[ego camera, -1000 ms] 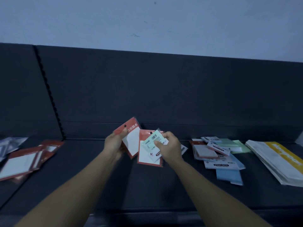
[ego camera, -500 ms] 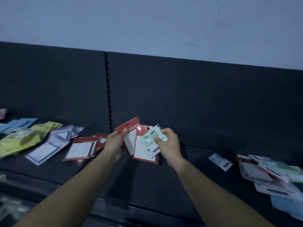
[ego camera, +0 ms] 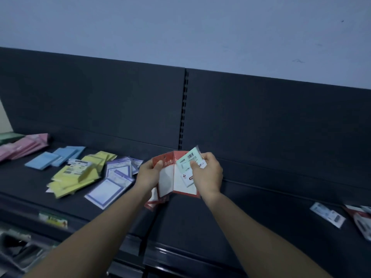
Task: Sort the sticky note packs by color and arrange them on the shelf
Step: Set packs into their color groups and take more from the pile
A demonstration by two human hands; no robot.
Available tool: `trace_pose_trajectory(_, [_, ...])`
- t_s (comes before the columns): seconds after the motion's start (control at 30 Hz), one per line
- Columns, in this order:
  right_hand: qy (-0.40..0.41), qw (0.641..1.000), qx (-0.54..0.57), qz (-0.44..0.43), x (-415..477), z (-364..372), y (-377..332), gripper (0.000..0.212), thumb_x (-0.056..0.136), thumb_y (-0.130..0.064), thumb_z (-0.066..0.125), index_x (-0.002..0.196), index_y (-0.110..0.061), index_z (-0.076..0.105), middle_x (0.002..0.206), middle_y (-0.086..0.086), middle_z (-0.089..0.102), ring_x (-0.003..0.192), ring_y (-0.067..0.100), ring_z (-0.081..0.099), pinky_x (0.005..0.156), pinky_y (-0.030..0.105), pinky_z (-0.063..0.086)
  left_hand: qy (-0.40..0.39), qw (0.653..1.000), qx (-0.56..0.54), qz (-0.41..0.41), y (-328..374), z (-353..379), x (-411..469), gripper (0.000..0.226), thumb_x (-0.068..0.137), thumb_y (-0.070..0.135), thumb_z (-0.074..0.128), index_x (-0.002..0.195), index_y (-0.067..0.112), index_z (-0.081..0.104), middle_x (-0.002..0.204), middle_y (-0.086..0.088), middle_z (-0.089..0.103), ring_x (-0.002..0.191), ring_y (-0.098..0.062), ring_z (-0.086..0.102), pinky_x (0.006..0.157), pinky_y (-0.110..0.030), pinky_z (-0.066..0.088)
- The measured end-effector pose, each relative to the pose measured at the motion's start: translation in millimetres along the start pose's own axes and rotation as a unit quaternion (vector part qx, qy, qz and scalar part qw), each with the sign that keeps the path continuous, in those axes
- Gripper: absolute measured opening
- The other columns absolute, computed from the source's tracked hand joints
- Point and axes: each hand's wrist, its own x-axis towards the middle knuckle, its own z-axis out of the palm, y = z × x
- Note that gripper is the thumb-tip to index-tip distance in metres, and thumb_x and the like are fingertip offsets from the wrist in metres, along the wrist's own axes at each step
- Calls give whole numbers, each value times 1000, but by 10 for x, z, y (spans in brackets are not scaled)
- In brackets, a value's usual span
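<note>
Dim room, pale wall (ego camera: 180,27), black shelf (ego camera: 261,227); sorted at left: pink packs (ego camera: 24,146), blue packs (ego camera: 54,157), yellow packs (ego camera: 80,173), purple packs (ego camera: 112,183); at centre, held above shelf, red packs (ego camera: 166,185) pinched by left hand (ego camera: 148,175) at header; green pack (ego camera: 187,163) pinched by right hand (ego camera: 206,175); judged light, thin, slippery in film; best taken by edges; stray pack (ego camera: 327,214) far right.

I see piles of packs (ego camera: 80,173) on the shelf (ego camera: 261,217) left of my left hand (ego camera: 149,176), loose packs (ego camera: 327,214) well right of my right hand (ego camera: 208,175).
</note>
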Motion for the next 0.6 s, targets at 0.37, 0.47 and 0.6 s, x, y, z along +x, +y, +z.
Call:
trace_pose_trajectory(0.37, [18, 999, -10, 49, -114, 470, -35, 16, 84, -15, 69, 81, -22, 55, 79, -8, 67, 71, 16, 68, 58, 30, 55, -75, 937, 340, 21, -212, -512, 449, 81, 91, 22, 62, 152, 17, 9, 156, -13, 23, 141, -32, 26, 114, -48, 27])
trace_pose_trajectory(0.47, [14, 997, 21, 69, -91, 532, -50, 12, 85, -13, 68, 88, -16, 57, 83, -3, 68, 71, 17, 68, 53, 24, 50, -61, 896, 426, 115, -251, -492, 347, 77, 85, 27, 65, 149, 26, 23, 154, -8, 21, 143, -27, 20, 115, -44, 24])
trace_pose_trajectory(0.6, [21, 989, 93, 113, -25, 644, -66, 13, 83, -14, 68, 84, -17, 56, 88, 3, 70, 78, 22, 69, 70, 38, 59, -183, 940, 255, 135, -227, -461, 182, 42, 80, 46, 68, 121, 35, 62, 118, 4, 59, 107, -10, 60, 96, -29, 46])
